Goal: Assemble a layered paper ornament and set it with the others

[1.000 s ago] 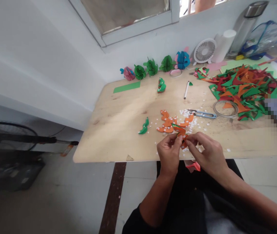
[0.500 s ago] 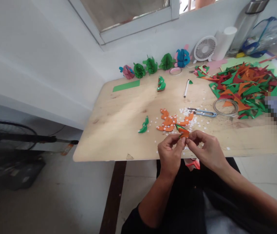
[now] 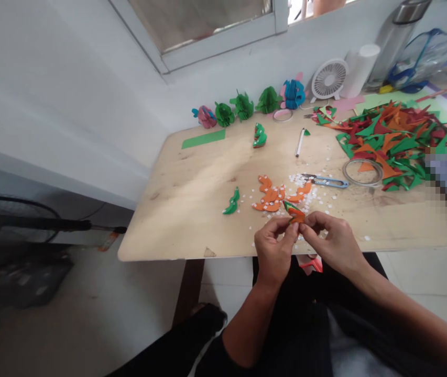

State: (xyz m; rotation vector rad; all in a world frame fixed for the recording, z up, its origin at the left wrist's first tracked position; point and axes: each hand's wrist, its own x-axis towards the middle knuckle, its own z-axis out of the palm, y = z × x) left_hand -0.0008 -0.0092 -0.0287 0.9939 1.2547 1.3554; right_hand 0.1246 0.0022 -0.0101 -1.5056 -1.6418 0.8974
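Near the table's front edge, my left hand (image 3: 276, 248) pinches an orange and green paper piece (image 3: 296, 213) from the left. My right hand (image 3: 331, 238) grips the same piece from the right, its fingertips close to those of the left. Just beyond lie several orange wavy paper cutouts (image 3: 270, 199) dotted with small white squares. A green wavy cutout (image 3: 231, 202) rests to their left. Farther back is a green stack (image 3: 260, 136) with white squares on it. Blue-handled snips (image 3: 327, 181) lie among scattered white bits.
A heap of red, orange and green scraps (image 3: 400, 131) covers the table's right side, with a tape roll (image 3: 362, 172) in front. Folded paper figures (image 3: 244, 106), a small fan (image 3: 329, 79) and a white pen (image 3: 300, 143) are farther back. A green strip (image 3: 203, 139) lies at back left.
A dark-clad leg or shoe has appeared below the table at lower left. The orange part of the held piece has shifted slightly. Both hands keep nearly the same position.
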